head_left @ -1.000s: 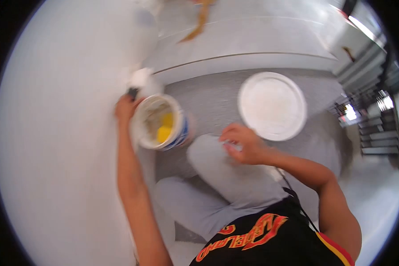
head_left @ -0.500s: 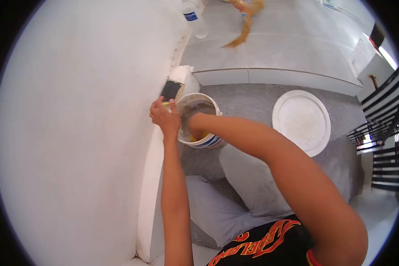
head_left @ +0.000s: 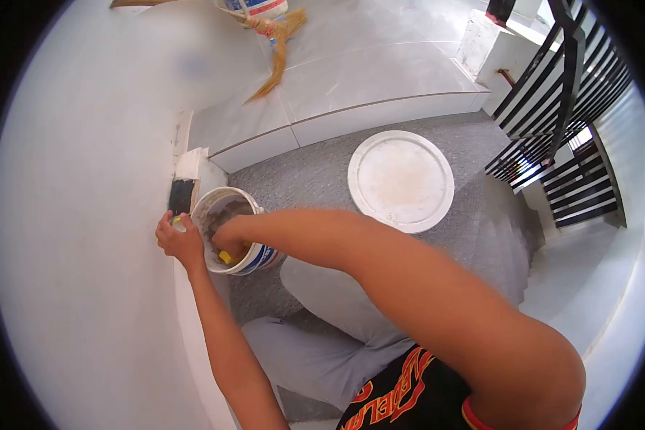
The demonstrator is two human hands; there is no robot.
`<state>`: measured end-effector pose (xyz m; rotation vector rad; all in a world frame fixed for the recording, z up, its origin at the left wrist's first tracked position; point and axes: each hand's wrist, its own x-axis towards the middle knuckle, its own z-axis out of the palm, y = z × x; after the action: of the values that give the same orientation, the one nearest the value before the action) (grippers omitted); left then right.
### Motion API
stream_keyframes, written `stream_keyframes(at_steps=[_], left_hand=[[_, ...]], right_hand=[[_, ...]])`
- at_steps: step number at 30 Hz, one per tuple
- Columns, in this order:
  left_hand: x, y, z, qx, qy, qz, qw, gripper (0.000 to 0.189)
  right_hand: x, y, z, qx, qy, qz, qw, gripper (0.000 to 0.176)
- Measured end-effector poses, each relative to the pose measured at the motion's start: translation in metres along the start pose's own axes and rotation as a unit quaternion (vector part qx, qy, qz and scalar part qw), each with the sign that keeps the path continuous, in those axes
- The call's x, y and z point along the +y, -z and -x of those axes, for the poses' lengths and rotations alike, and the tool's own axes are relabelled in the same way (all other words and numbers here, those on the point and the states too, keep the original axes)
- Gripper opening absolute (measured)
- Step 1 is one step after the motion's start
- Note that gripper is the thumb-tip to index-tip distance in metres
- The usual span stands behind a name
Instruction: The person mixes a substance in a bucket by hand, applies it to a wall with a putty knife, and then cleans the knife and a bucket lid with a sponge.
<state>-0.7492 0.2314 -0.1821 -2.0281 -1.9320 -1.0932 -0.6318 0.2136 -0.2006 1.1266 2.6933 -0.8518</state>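
The left hand (head_left: 181, 244) had its fingers closed round the handle of a brush (head_left: 181, 196), its dark head against the white wall (head_left: 79, 215); the right hand (head_left: 229, 236) was down inside the bucket (head_left: 263, 256), which stood on the grey floor (head_left: 315, 172) just beside the wall; whether those fingers gripped anything could not be told; a round white lid (head_left: 401, 179) lay near.

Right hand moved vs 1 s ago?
Yes. The right hand left the grey trouser knee beside the round white lid and reached leftward into the white plastic bucket. The left hand grips a black brush.
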Motion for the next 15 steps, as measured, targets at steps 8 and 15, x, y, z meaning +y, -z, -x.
stream_keyframes(at_steps=[8, 15], left_hand=[[-0.003, -0.002, -0.002, 0.021, -0.024, 0.026, 0.999, 0.030], [-0.004, -0.001, -0.001, 0.010, -0.010, 0.021, 1.000, 0.030]], right_hand=[[-0.011, 0.003, 0.005, 0.054, -0.060, -0.025, 0.996, 0.037], [-0.017, -0.008, 0.005, 0.101, -0.092, 0.057, 0.989, 0.029]])
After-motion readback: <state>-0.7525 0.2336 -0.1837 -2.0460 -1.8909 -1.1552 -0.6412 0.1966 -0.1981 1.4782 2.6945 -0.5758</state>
